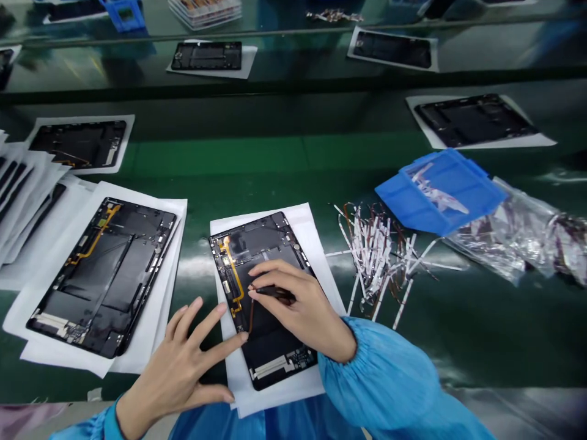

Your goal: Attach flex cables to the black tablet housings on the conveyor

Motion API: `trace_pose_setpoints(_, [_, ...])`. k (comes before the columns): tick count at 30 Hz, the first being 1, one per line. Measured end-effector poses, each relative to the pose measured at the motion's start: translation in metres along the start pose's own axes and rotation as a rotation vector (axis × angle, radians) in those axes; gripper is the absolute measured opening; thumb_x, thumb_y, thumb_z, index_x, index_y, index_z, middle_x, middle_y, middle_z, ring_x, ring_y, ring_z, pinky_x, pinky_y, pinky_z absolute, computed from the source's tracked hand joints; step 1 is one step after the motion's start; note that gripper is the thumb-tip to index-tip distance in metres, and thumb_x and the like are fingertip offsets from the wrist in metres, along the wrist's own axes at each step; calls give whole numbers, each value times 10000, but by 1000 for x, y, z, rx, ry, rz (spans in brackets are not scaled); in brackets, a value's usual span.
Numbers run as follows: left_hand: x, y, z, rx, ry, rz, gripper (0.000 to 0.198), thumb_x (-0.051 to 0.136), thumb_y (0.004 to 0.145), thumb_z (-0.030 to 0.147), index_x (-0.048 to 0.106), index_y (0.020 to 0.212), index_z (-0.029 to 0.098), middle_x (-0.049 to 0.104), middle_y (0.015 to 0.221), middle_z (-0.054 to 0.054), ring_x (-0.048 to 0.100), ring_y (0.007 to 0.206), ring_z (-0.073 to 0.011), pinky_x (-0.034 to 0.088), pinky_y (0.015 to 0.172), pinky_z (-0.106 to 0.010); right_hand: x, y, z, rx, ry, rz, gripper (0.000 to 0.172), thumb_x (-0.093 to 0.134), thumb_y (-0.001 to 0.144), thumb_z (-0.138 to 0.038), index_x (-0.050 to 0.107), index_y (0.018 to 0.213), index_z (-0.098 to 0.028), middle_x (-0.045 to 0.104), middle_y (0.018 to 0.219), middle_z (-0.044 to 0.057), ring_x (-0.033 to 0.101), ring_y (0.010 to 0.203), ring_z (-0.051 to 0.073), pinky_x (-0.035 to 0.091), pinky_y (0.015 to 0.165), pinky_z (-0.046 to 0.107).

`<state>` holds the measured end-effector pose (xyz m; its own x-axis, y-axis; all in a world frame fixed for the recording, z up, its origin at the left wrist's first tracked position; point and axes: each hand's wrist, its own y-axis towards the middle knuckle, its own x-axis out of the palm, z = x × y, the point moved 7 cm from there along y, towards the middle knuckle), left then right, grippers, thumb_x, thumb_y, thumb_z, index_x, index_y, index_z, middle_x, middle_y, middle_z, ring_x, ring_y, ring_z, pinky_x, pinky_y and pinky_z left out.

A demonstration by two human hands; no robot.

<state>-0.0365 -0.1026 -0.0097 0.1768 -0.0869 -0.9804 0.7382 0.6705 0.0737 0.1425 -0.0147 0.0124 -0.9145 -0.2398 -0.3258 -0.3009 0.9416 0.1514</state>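
A black tablet housing lies on white sheets in front of me, its inside facing up. An orange flex cable runs along its left part. My right hand is over the housing, closed around a dark slim tool whose kind I cannot make out. Below its fingertips a thin brown strip lies toward the left edge. My left hand has its fingers spread, with the index fingertip at the housing's left edge near the strip's lower end. The right hand hides the housing's right middle.
Another open housing lies on sheets at left, beside stacked sheets. On the right are a pile of white-and-brown strips, a blue bin and clear plastic bags. More housings, including one, lie farther back.
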Motion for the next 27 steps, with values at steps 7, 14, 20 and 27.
trace_pose_setpoints(7, [-1,7,-2,59,35,-24,596,593,861,650,557,1395,389,370,1519,-99,279,1366,-425,129,1137,-489,-5,4,6,24,5,28,34,673,903,-166,687,921,-192,683,1074,40,682,963,135,542,847,254])
trace_pose_setpoints(14, [-2,11,4,62,60,-9,644,526,854,719,583,1375,345,379,1493,-143,329,1329,-400,110,1145,-474,-5,5,8,29,-25,25,26,667,906,-176,686,914,-191,685,1073,47,681,968,151,547,835,271])
trace_pose_setpoints(20, [-1,11,5,63,23,-7,683,452,877,737,552,1406,318,334,1514,-173,246,1394,-412,102,1142,-482,-4,6,9,20,-47,11,35,665,905,-163,685,922,-186,685,1073,49,682,976,150,547,870,272])
trace_pose_setpoints(27, [5,10,-1,12,-112,-39,669,381,927,701,483,1458,309,173,1604,-190,75,1479,-445,156,1108,-522,-3,8,11,30,-73,6,40,658,906,-162,682,917,-192,681,1074,53,682,982,161,556,878,289])
